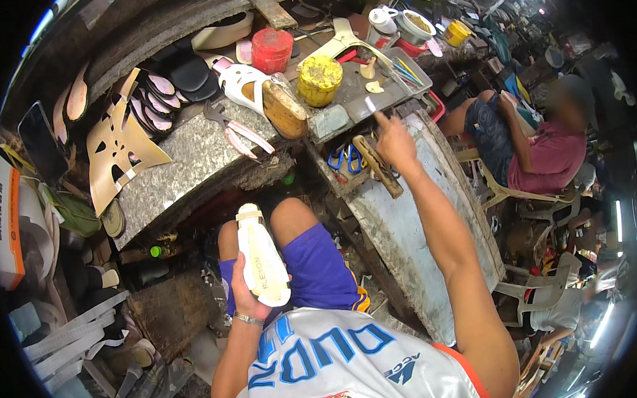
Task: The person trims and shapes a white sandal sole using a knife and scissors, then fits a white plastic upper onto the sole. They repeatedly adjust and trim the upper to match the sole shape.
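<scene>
- The white shoe (259,251) is above the lap, by the knees, with its pale flat side facing up and its narrow end pointing away from the body.
- The left hand (250,289) has the wide end of it, with fingers curled close around the side. This looks like a good hold, as most of the flat side is free. It seems best to grip firmly but not squash the edge.
- The right hand (396,141) is out over the bench, one finger stretched and the others bent in. The fingertip is at a small white piece (370,104). I cannot tell if they touch, or if the hand holds anything.
- A light pinch would suit such a small piece. The wrist should stay clear of the wooden tool (378,167) and blue scissors (345,158) just below.
- The yellow can (320,81) stands near, so a slow reach looks wise.
- Farther left lie the pliers (240,133), handles toward the person.
</scene>
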A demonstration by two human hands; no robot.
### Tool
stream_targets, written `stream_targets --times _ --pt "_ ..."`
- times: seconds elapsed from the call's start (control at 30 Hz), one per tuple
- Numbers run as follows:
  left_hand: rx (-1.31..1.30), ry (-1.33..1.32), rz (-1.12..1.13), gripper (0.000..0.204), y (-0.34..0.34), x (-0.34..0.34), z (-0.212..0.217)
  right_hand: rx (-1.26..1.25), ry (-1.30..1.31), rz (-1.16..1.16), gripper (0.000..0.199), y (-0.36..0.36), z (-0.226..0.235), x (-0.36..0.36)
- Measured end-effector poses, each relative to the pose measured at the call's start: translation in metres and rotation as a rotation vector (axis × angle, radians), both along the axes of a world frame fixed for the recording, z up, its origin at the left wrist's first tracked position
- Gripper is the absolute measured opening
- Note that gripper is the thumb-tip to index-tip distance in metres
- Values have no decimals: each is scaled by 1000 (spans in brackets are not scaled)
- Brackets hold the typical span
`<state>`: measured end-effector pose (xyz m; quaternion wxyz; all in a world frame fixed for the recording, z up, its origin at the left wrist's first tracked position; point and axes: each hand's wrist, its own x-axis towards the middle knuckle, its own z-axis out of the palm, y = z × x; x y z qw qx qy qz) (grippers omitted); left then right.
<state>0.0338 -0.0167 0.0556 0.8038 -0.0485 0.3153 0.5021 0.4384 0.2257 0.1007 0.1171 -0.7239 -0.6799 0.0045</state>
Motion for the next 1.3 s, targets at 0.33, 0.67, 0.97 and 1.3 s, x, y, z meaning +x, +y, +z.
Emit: stream_targets --times 0.33,0.67,0.97,1.3 --pt "-21 10 -16 74 -3 0 -15 -177 809 -178 47 5 12 19" --pt "-5 -104 76 70 20 11 -33 -145 1664 -180 34 -48 11 -23" --pt "-40 -115 236 71 27 34 -49 -924 1556 -132 41 -267 27 -173" --pt "-4 -102 224 78 22 34 -59 -1049 1535 -121 40 -281 19 -173"
